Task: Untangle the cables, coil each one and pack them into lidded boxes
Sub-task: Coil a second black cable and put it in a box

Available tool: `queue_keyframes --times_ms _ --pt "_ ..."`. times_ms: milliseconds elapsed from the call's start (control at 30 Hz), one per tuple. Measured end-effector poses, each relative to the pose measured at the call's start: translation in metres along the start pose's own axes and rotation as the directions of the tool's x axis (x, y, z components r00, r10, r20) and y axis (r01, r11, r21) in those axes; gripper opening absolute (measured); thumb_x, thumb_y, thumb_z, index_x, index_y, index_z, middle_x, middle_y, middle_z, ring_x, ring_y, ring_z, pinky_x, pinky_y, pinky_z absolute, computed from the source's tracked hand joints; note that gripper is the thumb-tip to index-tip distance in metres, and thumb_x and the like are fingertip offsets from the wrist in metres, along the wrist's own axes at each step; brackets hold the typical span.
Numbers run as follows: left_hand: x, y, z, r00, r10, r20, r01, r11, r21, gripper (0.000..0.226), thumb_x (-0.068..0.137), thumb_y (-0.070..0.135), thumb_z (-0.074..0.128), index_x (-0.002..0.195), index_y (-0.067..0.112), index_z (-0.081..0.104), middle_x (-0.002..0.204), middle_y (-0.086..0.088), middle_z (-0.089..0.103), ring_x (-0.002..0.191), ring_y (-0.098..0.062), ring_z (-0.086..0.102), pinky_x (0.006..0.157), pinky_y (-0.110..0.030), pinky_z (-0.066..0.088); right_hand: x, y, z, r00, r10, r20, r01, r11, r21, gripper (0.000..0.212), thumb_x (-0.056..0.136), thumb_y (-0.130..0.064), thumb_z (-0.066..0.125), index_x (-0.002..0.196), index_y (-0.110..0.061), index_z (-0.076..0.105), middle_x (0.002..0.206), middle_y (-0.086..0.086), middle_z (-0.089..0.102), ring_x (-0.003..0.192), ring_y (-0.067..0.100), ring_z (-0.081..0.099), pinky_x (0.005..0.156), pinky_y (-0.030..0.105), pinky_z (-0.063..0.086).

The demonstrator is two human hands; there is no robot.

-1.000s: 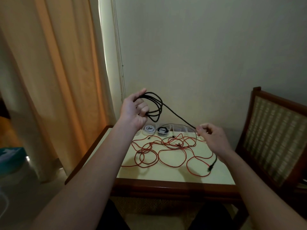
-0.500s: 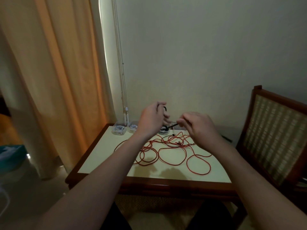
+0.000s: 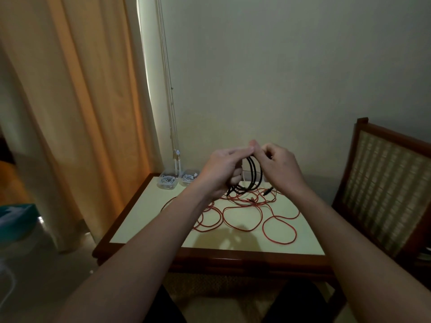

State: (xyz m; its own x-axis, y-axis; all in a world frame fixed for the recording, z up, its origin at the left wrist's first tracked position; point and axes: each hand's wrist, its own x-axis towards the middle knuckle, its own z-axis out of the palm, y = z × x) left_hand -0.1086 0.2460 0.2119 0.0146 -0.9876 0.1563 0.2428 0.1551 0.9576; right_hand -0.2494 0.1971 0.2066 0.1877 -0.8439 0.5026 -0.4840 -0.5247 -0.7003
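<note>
A black cable [image 3: 253,176] hangs in several loops between my two hands, above the back of the small table [image 3: 144,220]. My left hand [image 3: 221,170] grips the coil from the left. My right hand [image 3: 278,166] pinches the top of the coil, and the cable's plug end dangles just below that hand. A long red cable [image 3: 256,215] lies loose and tangled across the tabletop under my hands. Two clear boxes [image 3: 166,181] with white cables inside stand at the table's back left corner.
A wooden chair with a woven back [image 3: 384,190] stands close on the right of the table. An orange curtain [image 3: 70,113] hangs at the left, with blind cords [image 3: 173,141] beside it. The wall is directly behind the table.
My hands came together from wide apart. The stretched black cable is now gathered into loops held between both hands, and its plug end has left the table's right side.
</note>
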Motion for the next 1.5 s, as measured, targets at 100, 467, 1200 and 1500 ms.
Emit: queue_keyframes --times_ms 100,467,1200,1500 --pt "0.005 0.016 -0.001 0.999 -0.003 0.033 0.007 0.993 -0.121 0.013 0.099 0.012 0.058 0.088 0.011 0.065 0.044 0.010 0.029 0.032 0.000 0.021 0.030 -0.014 0.013 0.009 -0.018 -0.004 0.990 0.070 0.123 -0.072 0.997 0.007 0.070 0.097 -0.072 0.031 0.080 -0.015 0.069 0.073 -0.001 0.068 0.064 0.019 0.055 0.060 0.030 0.038" --pt "0.015 0.047 -0.013 0.996 0.050 0.080 -0.043 0.995 -0.087 0.008 0.101 0.018 0.056 0.100 0.015 0.064 0.054 0.007 0.030 0.041 -0.004 0.028 0.038 -0.015 0.024 0.022 -0.047 -0.010 0.974 -0.096 0.206 0.054 0.978 0.200 0.051 0.105 -0.056 0.036 0.068 -0.022 0.046 0.056 -0.007 0.034 0.055 0.014 0.028 0.056 0.034 0.023" --pt "0.006 0.027 -0.012 0.995 -0.006 -0.100 -0.018 0.972 -0.236 0.016 0.097 0.021 0.062 0.102 0.007 0.068 0.053 0.008 0.032 0.036 -0.001 0.024 0.030 -0.014 0.018 -0.007 -0.008 -0.022 0.992 -0.015 0.128 -0.021 0.961 0.275 0.017 0.102 -0.031 0.056 0.105 -0.031 0.073 0.082 -0.010 0.067 0.066 0.012 0.051 0.063 0.026 0.043" --pt "0.000 0.013 -0.008 0.984 -0.173 0.031 0.174 0.938 -0.301 0.013 0.098 0.021 0.058 0.096 0.011 0.065 0.045 0.010 0.029 0.030 0.000 0.023 0.025 -0.014 0.019 -0.024 0.021 0.002 0.991 -0.124 -0.049 0.120 0.990 -0.071 0.010 0.094 -0.013 0.070 0.099 -0.017 0.078 0.083 -0.009 0.074 0.075 -0.004 0.066 0.068 0.008 0.047"
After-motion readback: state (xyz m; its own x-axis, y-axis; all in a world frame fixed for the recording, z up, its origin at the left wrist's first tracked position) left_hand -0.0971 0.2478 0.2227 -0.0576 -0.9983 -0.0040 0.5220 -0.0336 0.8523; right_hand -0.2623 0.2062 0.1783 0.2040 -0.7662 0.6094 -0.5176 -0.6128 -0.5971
